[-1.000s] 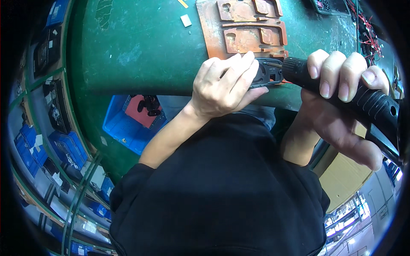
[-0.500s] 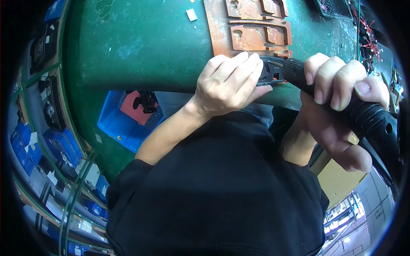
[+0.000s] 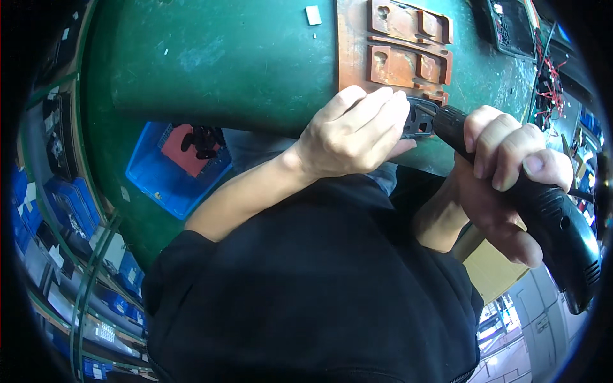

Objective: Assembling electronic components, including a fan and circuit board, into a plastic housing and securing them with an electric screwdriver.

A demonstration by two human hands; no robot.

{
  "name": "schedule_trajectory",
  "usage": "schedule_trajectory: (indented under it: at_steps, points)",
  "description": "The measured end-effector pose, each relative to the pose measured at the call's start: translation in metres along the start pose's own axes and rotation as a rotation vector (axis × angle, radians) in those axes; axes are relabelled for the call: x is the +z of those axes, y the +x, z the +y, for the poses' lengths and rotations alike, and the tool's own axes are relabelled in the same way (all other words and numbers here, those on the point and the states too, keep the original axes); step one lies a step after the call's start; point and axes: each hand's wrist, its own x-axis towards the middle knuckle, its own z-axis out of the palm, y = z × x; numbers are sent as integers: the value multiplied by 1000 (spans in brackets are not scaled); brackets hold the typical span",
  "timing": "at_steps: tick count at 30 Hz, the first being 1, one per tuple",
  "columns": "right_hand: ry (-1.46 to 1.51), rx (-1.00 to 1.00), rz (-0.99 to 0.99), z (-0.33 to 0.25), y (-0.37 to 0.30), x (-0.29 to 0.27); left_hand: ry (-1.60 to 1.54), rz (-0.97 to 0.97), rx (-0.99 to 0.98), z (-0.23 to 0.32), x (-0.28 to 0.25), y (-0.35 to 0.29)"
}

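My left hand (image 3: 357,135) is closed over a black plastic part (image 3: 419,121) at the near edge of the bench, and hides most of it. Only the part's right end shows, with a small rectangular opening. In my right hand (image 3: 507,159) is a black electric screwdriver (image 3: 554,214), gripped round its body. The screwdriver's ribbed nose points left, and its thin bit reaches onto the exposed end of the part. Just beyond my left hand lies a reddish-brown fixture (image 3: 354,60) with shaped recesses.
A green bench top (image 3: 223,57) carries a small white piece (image 3: 313,15). At the far right stands a dark tray (image 3: 511,29) of small dark pieces, with red wires (image 3: 552,96) beside it. Below the bench edge, a blue bin (image 3: 143,159) holds black parts. Shelves line the left.
Bench, fixture and both hands appear shifted rightward together in the picture. The screwdriver's rear end sits lower and its bit stays at the part. My left hand keeps its hold.
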Motion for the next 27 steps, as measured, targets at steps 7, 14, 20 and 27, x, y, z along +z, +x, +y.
schedule_trajectory:
  at_steps: [7, 14, 20, 27]
  points:
    - [18, -3, 23, 4, -3, 10, -19, -2, 0, 1, 0, -2]
    - [67, -96, 102, 12, -8, 18, -6, -34, 37, -2, -5, -1]
    - [273, -141, 271, -14, 1, 3, -12, -63, 37, -2, -6, 5]
    - [85, -38, 544, -80, -38, -9, -103, -274, 10, 0, -35, 36]
